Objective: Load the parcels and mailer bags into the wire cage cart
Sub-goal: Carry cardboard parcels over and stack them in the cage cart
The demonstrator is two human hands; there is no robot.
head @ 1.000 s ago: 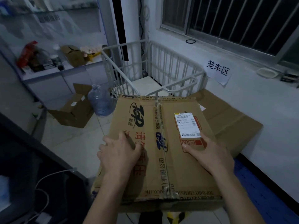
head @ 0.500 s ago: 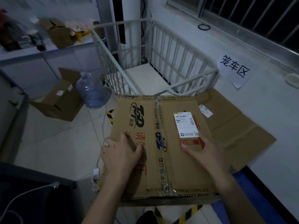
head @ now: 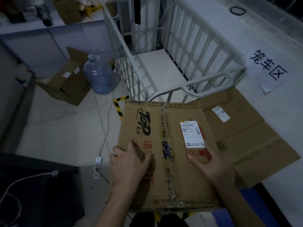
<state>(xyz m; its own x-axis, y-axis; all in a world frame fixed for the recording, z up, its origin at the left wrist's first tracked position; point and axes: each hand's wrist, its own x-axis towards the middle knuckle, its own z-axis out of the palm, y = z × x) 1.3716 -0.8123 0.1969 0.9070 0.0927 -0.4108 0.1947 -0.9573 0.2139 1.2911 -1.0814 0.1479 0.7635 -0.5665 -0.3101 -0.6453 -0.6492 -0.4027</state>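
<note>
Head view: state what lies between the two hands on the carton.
The taped centre seam of the carton runs between left hand and right hand, seen in head view.
</note>
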